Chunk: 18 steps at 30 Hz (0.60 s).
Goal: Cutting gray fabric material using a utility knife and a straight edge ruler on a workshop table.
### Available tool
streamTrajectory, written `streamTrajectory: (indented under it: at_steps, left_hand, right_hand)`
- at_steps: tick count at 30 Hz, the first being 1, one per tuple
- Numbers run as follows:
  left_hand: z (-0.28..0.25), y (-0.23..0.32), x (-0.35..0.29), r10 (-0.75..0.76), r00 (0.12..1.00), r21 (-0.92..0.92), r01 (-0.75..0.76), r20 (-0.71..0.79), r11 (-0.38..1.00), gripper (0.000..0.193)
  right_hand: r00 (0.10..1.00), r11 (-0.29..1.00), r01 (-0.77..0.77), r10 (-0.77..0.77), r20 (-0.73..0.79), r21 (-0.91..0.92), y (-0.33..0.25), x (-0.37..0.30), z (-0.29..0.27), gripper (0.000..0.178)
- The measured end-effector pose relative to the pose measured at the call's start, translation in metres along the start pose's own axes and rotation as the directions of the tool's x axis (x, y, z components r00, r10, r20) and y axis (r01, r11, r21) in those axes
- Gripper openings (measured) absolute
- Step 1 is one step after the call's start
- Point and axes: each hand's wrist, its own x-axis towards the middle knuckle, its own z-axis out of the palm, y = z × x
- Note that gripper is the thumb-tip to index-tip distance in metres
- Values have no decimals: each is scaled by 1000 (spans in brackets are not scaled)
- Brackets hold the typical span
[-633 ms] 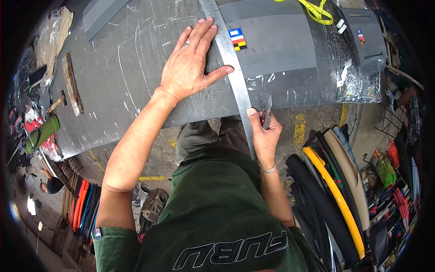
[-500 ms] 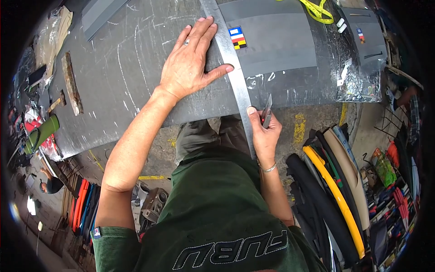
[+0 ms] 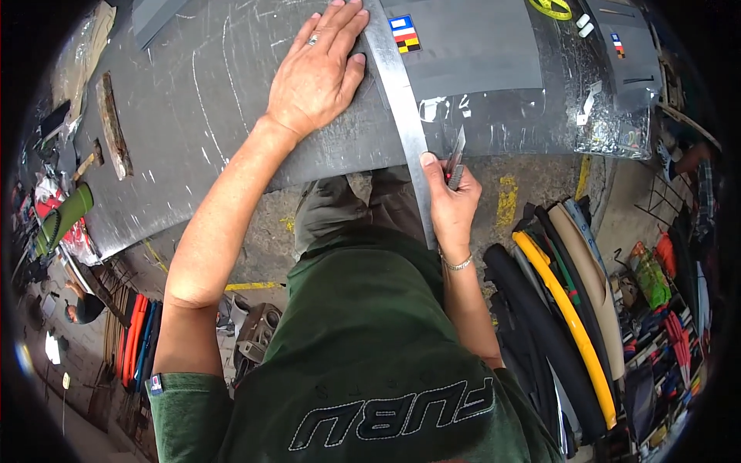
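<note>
A long metal ruler [image 3: 403,96] lies across the dark, scratched tabletop [image 3: 231,100] and juts past its near edge. My left hand [image 3: 316,77] rests flat on its left side, fingers stretched out, fingertips at the ruler's edge and thumb off the metal. At the ruler's near end, my right hand [image 3: 454,207] is closed around a utility knife [image 3: 456,166], its blade pointing away from me. The right thumb presses on the ruler's near end; the fingers below it are partly hidden. Right of the ruler is a grey sheet [image 3: 478,54] with a coloured flag patch [image 3: 404,33].
A yellow tape measure [image 3: 550,8] and two small white pieces [image 3: 585,25] lie at the far right. A second grey piece with a patch [image 3: 618,46] is beyond. On the left is a wooden strip [image 3: 114,127]. Material rolls [image 3: 567,309] stand lower right.
My left thumb has come off the ruler and now lies beside the fingers. The left hand sits slightly farther away. The whole view has shifted a little; my right hand keeps its hold.
</note>
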Motion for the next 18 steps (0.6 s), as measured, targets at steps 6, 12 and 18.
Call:
streamTrajectory:
  at_steps: [6, 12, 18]
  left_hand:
    - [41, -28, 7, 322, 800, -213, -477, -506, 852, 76]
    - [46, -29, 10, 324, 779, -259, -518, -537, 815, 93]
    - [24, -12, 8, 317, 795, -285, -509, -516, 812, 90]
  right_hand:
    - [999, 999, -24, 24, 32, -24, 0, -2, -1, 30]
    - [1000, 1000, -18, 18, 22, -1, -3, -2, -1, 32]
    - [1000, 999, -10, 11, 27, -43, -2, -1, -1, 32]
